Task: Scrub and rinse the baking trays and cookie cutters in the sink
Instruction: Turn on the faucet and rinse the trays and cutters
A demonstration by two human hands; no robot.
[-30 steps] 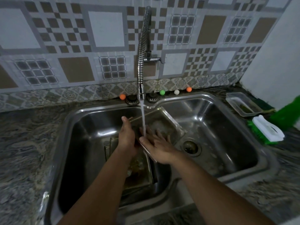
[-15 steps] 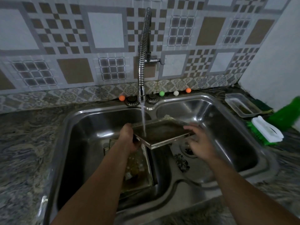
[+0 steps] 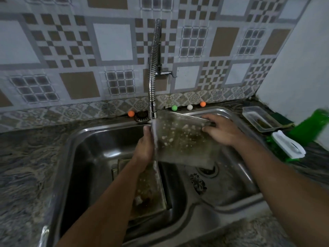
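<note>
A dirty metal baking tray, dotted with white crumbs, is tilted up on edge over the divider of the double sink. My left hand grips its left edge under the running water from the coiled faucet. My right hand holds its upper right corner. Another soiled tray lies in the left basin below. A flower-shaped cookie cutter rests in the right basin beside the drain.
Small orange, green and white balls sit along the sink's back ledge. On the right counter stand a clear plastic container, a white-handled green scrub brush and a green bottle. Marbled countertop surrounds the sink.
The tray has been raised and tipped from nearly flat to steeply on edge. My right hand moved up from its right rim to its upper corner. My left hand keeps its grip.
</note>
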